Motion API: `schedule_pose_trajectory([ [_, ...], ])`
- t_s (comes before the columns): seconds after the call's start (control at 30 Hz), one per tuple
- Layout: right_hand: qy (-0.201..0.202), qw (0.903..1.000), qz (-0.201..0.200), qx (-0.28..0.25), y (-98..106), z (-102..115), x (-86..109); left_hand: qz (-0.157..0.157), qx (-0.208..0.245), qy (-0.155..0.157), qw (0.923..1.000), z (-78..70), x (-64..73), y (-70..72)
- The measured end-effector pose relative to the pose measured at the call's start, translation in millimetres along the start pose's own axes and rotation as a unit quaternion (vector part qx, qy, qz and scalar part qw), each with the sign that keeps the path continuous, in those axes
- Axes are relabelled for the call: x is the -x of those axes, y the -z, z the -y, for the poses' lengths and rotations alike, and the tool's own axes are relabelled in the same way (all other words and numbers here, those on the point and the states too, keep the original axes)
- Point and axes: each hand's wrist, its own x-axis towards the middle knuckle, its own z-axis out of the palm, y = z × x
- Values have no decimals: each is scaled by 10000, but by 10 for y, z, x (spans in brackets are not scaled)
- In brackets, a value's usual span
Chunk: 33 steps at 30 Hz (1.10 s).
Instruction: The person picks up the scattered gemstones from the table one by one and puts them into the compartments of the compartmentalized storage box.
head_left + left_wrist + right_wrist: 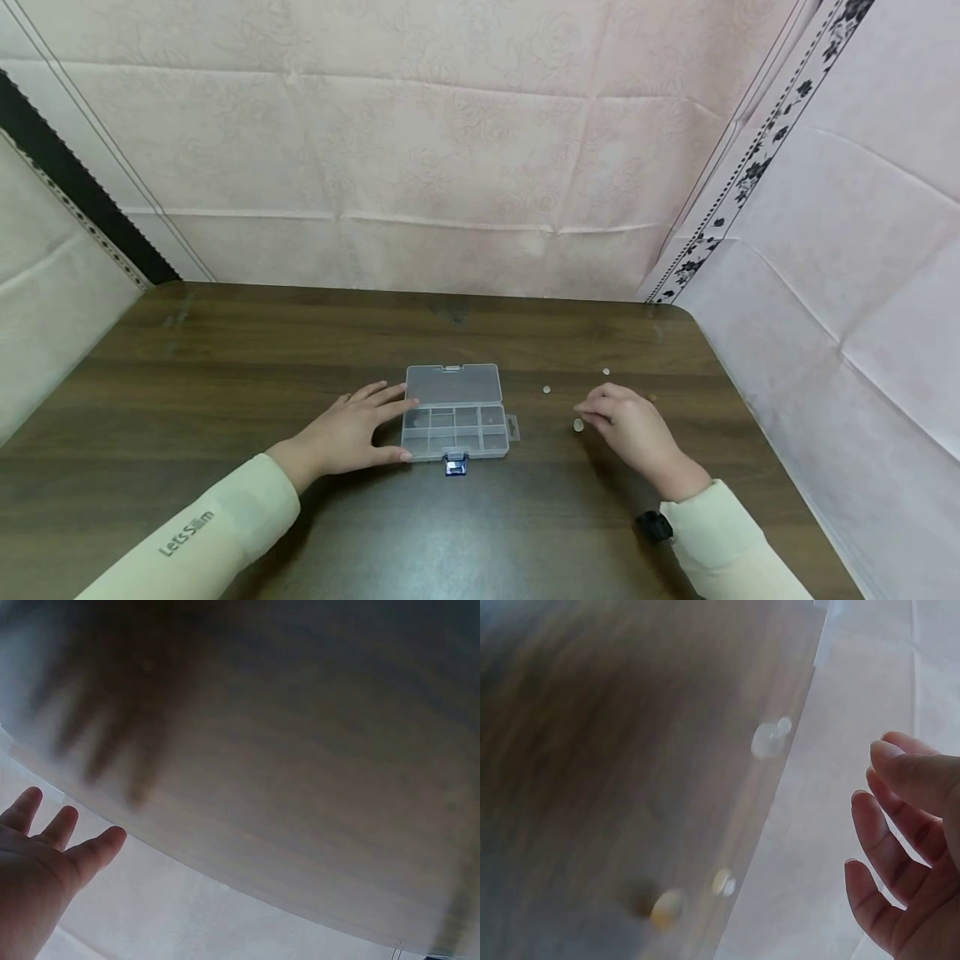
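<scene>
A clear plastic compartment box (453,432) lies on the table with its lid (453,384) folded back. My left hand (352,433) spreads along the box's left side, its thumb and a fingertip at the edge; in the left wrist view the same hand (52,862) shows spread fingers. My right hand (630,425) hovers close to a small whitish round piece (578,425), thumb and index tips near each other. In the right wrist view this hand (904,832) has loosely bent fingers, and nothing shows between them.
Two more small pale round pieces (546,389) lie between the box and the right hand and beyond it. A small brownish piece (651,398) sits partly behind the right hand. A blue shiny piece (455,465) is at the box's front edge. Cloth walls (450,167) border the brown table (262,350).
</scene>
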Motion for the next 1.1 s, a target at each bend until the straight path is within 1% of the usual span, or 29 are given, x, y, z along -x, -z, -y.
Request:
schedule_pose_trajectory([
  [0.27, -94, 9994, 244, -211, -69, 120, -105, -24, -10, -17, 10000, 3, 2, -4],
  [0.43, -66, 9989, 406, -239, -117, 186, -166, -42, -22, -27, 10000, 7, 3, -2],
  [0.53, -50, 9983, 494, -295, -149, 228, -205, -16, -12, 17, 10000, 9, 5, 0],
  [0.77, 115, 9974, 608, -363, -209, 339, -284, 70, 50, 106, 9999, 12, 5, -10],
  [0.97, 290, 9961, 635, -534, -259, 430, -355, 54, 120, 30, 9999, 21, 10, -7],
  [1.1, 383, 9947, 757, -583, -290, 479, -396, 38, 187, -6, 9998, 20, 13, -1],
])
